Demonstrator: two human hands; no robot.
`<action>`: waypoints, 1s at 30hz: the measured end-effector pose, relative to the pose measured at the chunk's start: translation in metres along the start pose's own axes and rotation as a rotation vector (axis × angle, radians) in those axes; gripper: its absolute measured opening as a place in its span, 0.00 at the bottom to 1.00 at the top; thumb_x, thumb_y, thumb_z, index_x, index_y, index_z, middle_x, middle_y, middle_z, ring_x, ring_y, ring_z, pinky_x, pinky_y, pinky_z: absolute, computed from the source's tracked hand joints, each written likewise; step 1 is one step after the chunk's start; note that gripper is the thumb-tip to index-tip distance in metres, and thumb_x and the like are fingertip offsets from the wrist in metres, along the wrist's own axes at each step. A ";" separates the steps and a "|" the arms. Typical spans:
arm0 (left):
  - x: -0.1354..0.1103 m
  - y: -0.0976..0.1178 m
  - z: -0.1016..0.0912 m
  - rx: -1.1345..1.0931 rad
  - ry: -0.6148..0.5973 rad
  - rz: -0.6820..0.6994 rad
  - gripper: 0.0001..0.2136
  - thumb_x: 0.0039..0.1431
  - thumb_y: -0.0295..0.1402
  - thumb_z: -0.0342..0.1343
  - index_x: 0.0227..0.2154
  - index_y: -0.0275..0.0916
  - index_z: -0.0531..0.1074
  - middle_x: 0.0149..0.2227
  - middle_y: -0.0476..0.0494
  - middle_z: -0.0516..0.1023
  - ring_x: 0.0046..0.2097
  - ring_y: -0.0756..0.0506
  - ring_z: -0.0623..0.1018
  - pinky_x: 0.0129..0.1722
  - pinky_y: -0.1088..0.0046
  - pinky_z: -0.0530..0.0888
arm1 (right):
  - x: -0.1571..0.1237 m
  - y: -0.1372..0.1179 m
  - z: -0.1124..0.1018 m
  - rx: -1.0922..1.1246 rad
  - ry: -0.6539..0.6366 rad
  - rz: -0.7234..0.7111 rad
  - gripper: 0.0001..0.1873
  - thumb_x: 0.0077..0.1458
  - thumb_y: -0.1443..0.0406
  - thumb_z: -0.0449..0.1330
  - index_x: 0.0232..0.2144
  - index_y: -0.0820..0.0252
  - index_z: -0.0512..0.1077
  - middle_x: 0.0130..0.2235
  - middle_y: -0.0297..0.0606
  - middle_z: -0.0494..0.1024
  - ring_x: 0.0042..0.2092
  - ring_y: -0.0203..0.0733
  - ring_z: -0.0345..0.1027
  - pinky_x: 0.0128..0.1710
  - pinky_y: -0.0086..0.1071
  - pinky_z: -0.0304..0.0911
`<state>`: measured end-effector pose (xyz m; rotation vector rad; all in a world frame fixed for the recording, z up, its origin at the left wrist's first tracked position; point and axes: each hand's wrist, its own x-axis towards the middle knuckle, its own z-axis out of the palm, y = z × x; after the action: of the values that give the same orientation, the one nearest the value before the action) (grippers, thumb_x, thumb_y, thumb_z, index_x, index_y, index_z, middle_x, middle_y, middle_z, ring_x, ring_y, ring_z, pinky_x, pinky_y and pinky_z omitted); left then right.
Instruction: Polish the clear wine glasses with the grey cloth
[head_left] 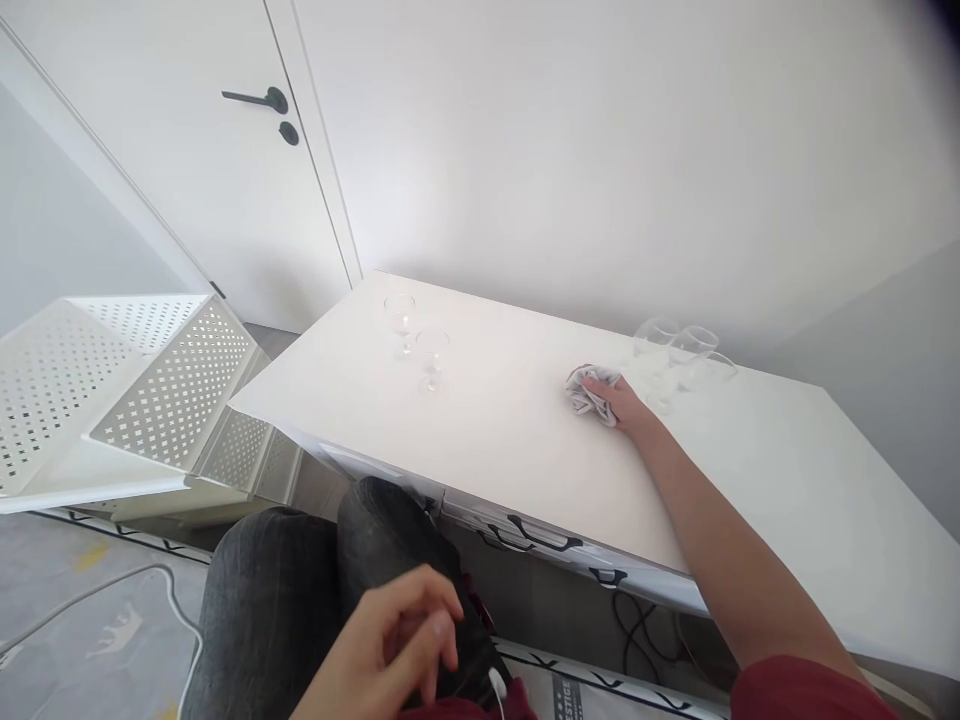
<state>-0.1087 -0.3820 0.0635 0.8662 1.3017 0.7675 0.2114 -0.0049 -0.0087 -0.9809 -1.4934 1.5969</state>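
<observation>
My right hand (616, 400) is closed on a crumpled light grey cloth (591, 396), pressed against the white top of a cabinet (487, 430). Just beyond that hand, toward the wall, stand several clear stemmed glasses (694, 345), their bases hard to make out against the white. Two more stemmed glasses, one farther back (400, 318) and one nearer (432, 355), stand upright at the cabinet's left end. Over my lap hovers my left hand (394, 640), its fingers loosely bent with a gap by the thumb and nothing visible in them.
White perforated metal shelving (172, 400) stands left of the cabinet. Black handles (544, 535) stick out from the drawer fronts near my knees. A white cable (169, 585) crosses the bedding at left, and dark cables (637, 630) lie under the cabinet. A closed door (202, 180) is behind.
</observation>
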 end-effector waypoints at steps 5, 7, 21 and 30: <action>0.070 0.016 -0.043 0.323 0.589 0.319 0.18 0.69 0.53 0.57 0.46 0.43 0.76 0.35 0.44 0.82 0.35 0.44 0.81 0.44 0.63 0.77 | 0.000 -0.005 0.006 0.037 -0.011 -0.054 0.25 0.52 0.50 0.79 0.44 0.56 0.78 0.33 0.34 0.78 0.30 0.36 0.72 0.28 0.29 0.71; 0.105 0.029 -0.058 0.428 0.758 0.408 0.18 0.68 0.50 0.60 0.51 0.44 0.74 0.44 0.41 0.85 0.45 0.40 0.84 0.52 0.58 0.78 | 0.002 -0.004 0.006 0.082 0.040 -0.080 0.25 0.52 0.50 0.78 0.44 0.54 0.76 0.33 0.32 0.77 0.30 0.36 0.70 0.28 0.29 0.70; 0.261 0.118 -0.045 0.563 0.474 0.649 0.22 0.68 0.47 0.62 0.58 0.49 0.63 0.48 0.44 0.85 0.46 0.42 0.83 0.49 0.61 0.75 | 0.009 -0.001 0.021 0.057 0.159 -0.139 0.27 0.48 0.57 0.78 0.44 0.49 0.68 0.36 0.29 0.76 0.34 0.38 0.69 0.30 0.31 0.67; 0.355 0.127 0.003 1.098 0.277 1.046 0.25 0.60 0.46 0.73 0.56 0.45 0.75 0.43 0.45 0.88 0.44 0.43 0.85 0.63 0.56 0.64 | 0.007 0.010 0.026 -0.501 0.411 -0.608 0.17 0.51 0.70 0.62 0.38 0.48 0.87 0.47 0.38 0.83 0.46 0.45 0.78 0.41 0.39 0.71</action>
<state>-0.0637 -0.0123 0.0047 2.5109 1.4626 0.9494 0.1850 -0.0104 -0.0180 -0.9180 -1.7015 0.5651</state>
